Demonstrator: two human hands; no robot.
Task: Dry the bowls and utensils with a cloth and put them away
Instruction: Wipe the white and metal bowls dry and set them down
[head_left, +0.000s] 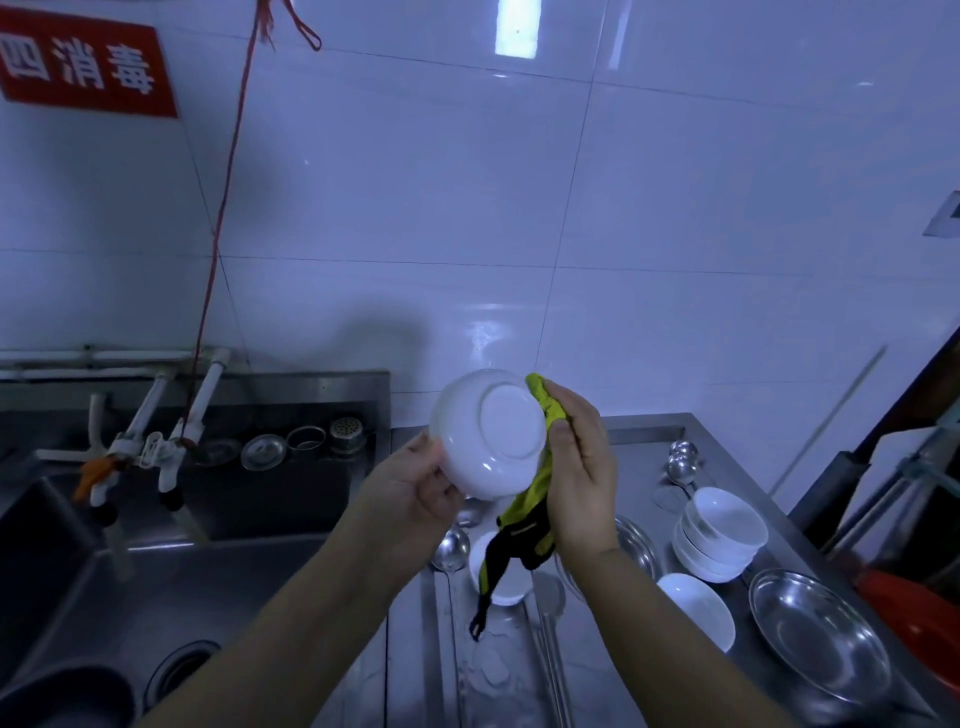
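I hold a white bowl (488, 434) up over the counter with its underside facing me. My left hand (415, 486) grips its lower left rim. My right hand (582, 467) holds a yellow-green and black cloth (530, 499) against the bowl's right edge, and the cloth's tail hangs down below. On the steel counter (639, 670) lie a stack of white bowls (719, 535), a single white bowl (698, 608), another white bowl (501, 577) under the cloth, steel ladles (683, 462) and a steel spoon (449, 545).
A steel basin (818, 631) sits at the right with a red basin (924, 618) beyond it. The sink (171, 525) with taps (171, 447) and strainer parts (306, 441) fills the left. A tiled wall (519, 208) rises behind.
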